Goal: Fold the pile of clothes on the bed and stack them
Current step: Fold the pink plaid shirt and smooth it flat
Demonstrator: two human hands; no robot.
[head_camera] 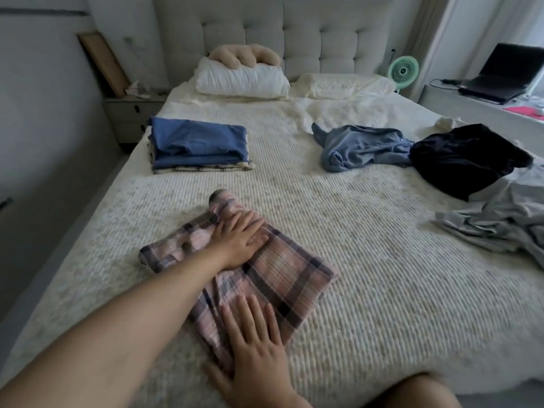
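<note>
With my left hand (238, 240) and right hand (256, 334) pressing flat, fingers straight, on the plaid garment (265, 272), I risk its fold springing loose once I lift.

Both hands flat on plaid garment (276, 275) — left hand (238, 241), right hand (256, 346).

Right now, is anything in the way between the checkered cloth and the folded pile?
Nothing visible is. Both hands, left hand and right hand, press flat on the plaid garment. Only bare bedspread lies between it and the folded stack farther up the bed's left side.
</note>
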